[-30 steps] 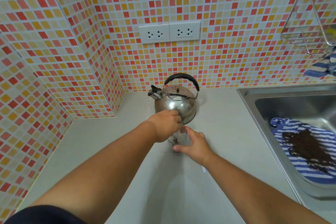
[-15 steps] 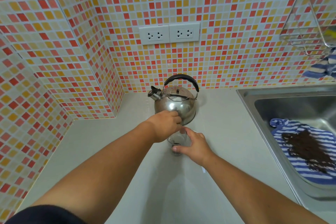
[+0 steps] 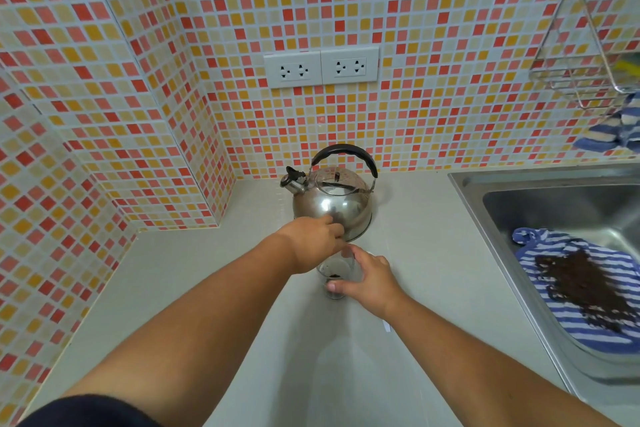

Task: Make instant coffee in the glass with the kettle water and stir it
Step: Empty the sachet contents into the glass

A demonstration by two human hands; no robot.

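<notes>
The small clear drinking glass (image 3: 335,279) stands upright on the pale grey desk (image 3: 194,274), just in front of the round polished steel kettle with the black arched handle (image 3: 334,194). A dark patch lies at its bottom, likely coffee granules. The right hand (image 3: 372,279) has its grip wrapped on the glass from about 3 o'clock, thumb across the near wall, steadying it. The left hand (image 3: 317,243) hovers over the rim at 10 o'clock, fingers bunched together as if pinching; what they hold, if anything, I cannot tell.

By my judgement the granule step is in hand, and no water shows in the glass yet. Next comes the pour: one hand must take the kettle handle, lift, and tip the spout over the narrow mouth while the other keeps the glass upright.

Room is fair. The tiled corner wall (image 3: 114,135) closes in at 9 o'clock, and the steel sink (image 3: 519,180), holding a blue-and-white striped cloth (image 3: 540,260), drops away at 3 o'clock. The open desk lies toward 6 o'clock.
</notes>
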